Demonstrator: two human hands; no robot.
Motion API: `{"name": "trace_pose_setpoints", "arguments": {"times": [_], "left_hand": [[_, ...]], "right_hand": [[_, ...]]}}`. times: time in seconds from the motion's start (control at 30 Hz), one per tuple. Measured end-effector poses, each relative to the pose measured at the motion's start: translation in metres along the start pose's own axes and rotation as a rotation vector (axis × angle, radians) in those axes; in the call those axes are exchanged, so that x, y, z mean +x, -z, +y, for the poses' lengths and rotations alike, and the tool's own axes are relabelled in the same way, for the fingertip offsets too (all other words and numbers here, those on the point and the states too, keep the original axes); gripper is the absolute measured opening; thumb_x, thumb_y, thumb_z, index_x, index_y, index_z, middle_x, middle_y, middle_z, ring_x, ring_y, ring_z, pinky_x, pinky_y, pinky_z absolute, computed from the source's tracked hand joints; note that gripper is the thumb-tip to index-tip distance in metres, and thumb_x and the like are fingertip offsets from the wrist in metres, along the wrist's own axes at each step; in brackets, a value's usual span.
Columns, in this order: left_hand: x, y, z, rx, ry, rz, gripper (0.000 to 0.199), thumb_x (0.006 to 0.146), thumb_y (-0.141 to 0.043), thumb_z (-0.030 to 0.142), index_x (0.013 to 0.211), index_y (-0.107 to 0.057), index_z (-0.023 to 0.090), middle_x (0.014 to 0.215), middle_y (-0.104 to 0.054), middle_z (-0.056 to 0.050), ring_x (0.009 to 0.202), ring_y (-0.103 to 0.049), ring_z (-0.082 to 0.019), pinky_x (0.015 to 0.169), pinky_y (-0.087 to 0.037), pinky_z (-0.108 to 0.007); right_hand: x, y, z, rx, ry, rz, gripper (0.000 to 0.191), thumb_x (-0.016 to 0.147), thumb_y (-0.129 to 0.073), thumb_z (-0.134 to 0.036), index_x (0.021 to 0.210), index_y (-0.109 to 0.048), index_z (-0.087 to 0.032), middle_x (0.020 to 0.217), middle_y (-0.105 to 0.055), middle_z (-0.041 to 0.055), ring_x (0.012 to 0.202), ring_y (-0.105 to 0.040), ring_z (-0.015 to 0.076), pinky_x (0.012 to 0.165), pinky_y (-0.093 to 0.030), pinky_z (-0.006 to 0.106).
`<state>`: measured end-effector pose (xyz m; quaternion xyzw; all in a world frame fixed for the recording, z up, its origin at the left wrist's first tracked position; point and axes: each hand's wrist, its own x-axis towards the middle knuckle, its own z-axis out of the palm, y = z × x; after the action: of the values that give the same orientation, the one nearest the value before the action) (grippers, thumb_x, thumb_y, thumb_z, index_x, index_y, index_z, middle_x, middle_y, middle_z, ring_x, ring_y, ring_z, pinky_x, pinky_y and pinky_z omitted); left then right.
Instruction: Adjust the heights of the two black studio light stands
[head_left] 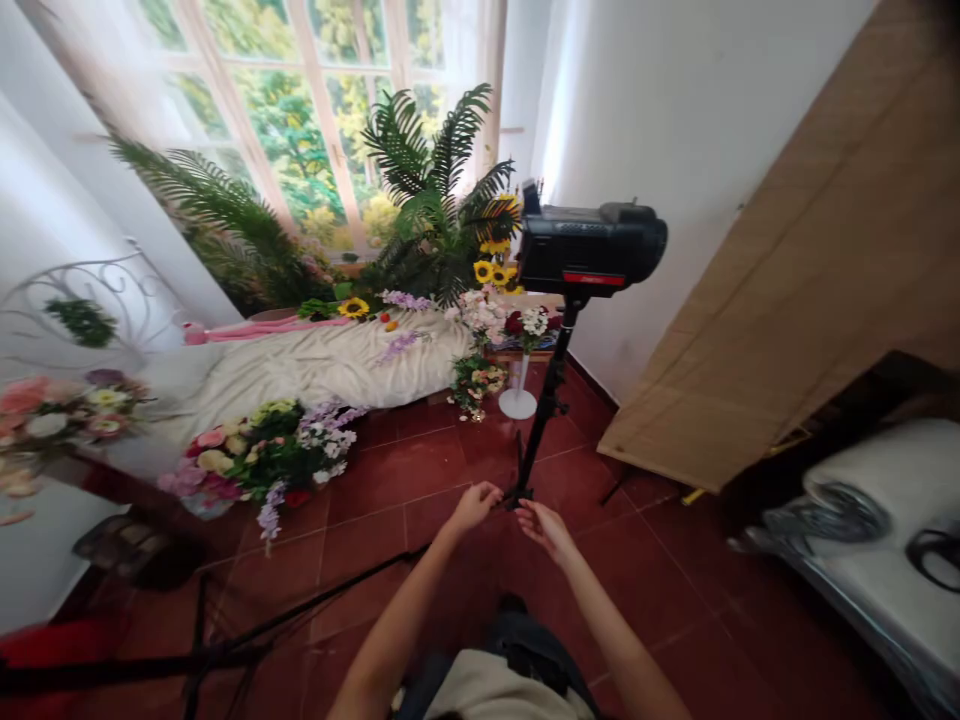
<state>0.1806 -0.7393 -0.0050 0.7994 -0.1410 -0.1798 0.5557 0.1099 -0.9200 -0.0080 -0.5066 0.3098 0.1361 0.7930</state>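
A black light stand [539,425] stands upright in front of me, with a black studio light [589,246] mounted on top. My left hand [474,507] is at the left of the stand's lower part, its fingertips pinched together; whether they hold a small part of the stand is too small to tell. On the other side, my right hand [547,527] is beside the lower pole, palm turned partly up and fingers loosely apart. Its fingertips are close to the pole's base, and contact is unclear.
A bed with a cream cover [352,365] lies under the window. Flower bunches [259,450], a palm plant [435,190] and a white pedestal [517,403] stand around it. Another black stand [300,607] crosses the floor at left. A brown panel [780,270] leans at right.
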Motion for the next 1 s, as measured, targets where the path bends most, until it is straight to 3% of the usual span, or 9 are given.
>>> {"name": "trace_pose_setpoints", "arguments": {"times": [0.1, 0.23, 0.33, 0.47, 0.67, 0.83, 1.0], "left_hand": [[0.055, -0.007, 0.048, 0.002, -0.172, 0.024, 0.037, 0.083, -0.048, 0.048, 0.089, -0.065, 0.016, 0.091, -0.07, -0.008, 0.085, -0.065, -0.018, 0.084, -0.05, -0.032], [0.122, -0.016, 0.099, -0.021, -0.334, 0.104, 0.031, 0.087, -0.048, 0.042, 0.098, -0.063, 0.016, 0.1, -0.069, -0.01, 0.093, -0.065, -0.019, 0.09, -0.05, -0.035], [0.166, -0.028, 0.121, -0.038, -0.4, 0.176, 0.033, 0.089, -0.049, 0.038, 0.113, -0.057, 0.017, 0.116, -0.064, -0.013, 0.104, -0.063, -0.019, 0.096, -0.048, -0.039], [0.209, -0.047, 0.132, -0.07, -0.45, 0.226, 0.041, 0.087, -0.054, 0.037, 0.123, -0.051, 0.016, 0.126, -0.058, -0.014, 0.116, -0.057, -0.021, 0.102, -0.044, -0.04], [0.233, -0.065, 0.13, -0.063, -0.42, 0.277, 0.037, 0.088, -0.053, 0.038, 0.118, -0.053, 0.016, 0.112, -0.064, -0.012, 0.102, -0.062, -0.02, 0.096, -0.048, -0.039], [0.237, -0.069, 0.125, -0.048, -0.421, 0.302, 0.036, 0.086, -0.056, 0.038, 0.115, -0.054, 0.016, 0.111, -0.064, -0.013, 0.101, -0.062, -0.021, 0.093, -0.05, -0.038], [0.235, -0.072, 0.124, -0.061, -0.408, 0.32, 0.038, 0.086, -0.056, 0.038, 0.118, -0.053, 0.017, 0.113, -0.065, -0.012, 0.104, -0.062, -0.022, 0.094, -0.05, -0.038]], "right_hand": [[0.009, 0.018, -0.045, 0.08, 0.051, 0.003, 0.016, 0.084, -0.057, -0.031, 0.092, -0.066, -0.02, 0.084, -0.073, 0.0036, 0.065, -0.065, 0.0087, 0.064, -0.051, 0.02], [0.02, 0.033, -0.099, 0.304, 0.006, -0.091, 0.012, 0.087, -0.055, -0.027, 0.083, -0.063, -0.02, 0.08, -0.073, 0.0026, 0.062, -0.064, 0.0086, 0.062, -0.051, 0.02], [0.029, 0.039, -0.137, 0.462, 0.017, -0.217, 0.015, 0.088, -0.05, -0.021, 0.08, -0.063, -0.019, 0.076, -0.071, 0.0018, 0.062, -0.064, 0.0091, 0.06, -0.051, 0.019], [0.045, 0.039, -0.18, 0.573, 0.031, -0.384, 0.017, 0.091, -0.049, -0.024, 0.085, -0.063, -0.016, 0.071, -0.068, 0.0014, 0.058, -0.06, 0.0081, 0.055, -0.049, 0.016], [0.069, 0.035, -0.213, 0.614, -0.057, -0.513, 0.02, 0.092, -0.048, -0.028, 0.09, -0.062, -0.014, 0.066, -0.065, 0.0001, 0.055, -0.057, 0.0064, 0.053, -0.048, 0.012], [0.081, 0.038, -0.222, 0.646, -0.095, -0.494, 0.021, 0.092, -0.047, -0.027, 0.083, -0.06, -0.013, 0.062, -0.063, 0.0005, 0.05, -0.055, 0.0057, 0.049, -0.047, 0.011], [0.093, 0.036, -0.227, 0.532, -0.012, -0.44, 0.015, 0.087, -0.051, -0.021, 0.073, -0.055, -0.017, 0.054, -0.057, -0.0027, 0.042, -0.046, 0.0049, 0.038, -0.041, 0.011]]}}
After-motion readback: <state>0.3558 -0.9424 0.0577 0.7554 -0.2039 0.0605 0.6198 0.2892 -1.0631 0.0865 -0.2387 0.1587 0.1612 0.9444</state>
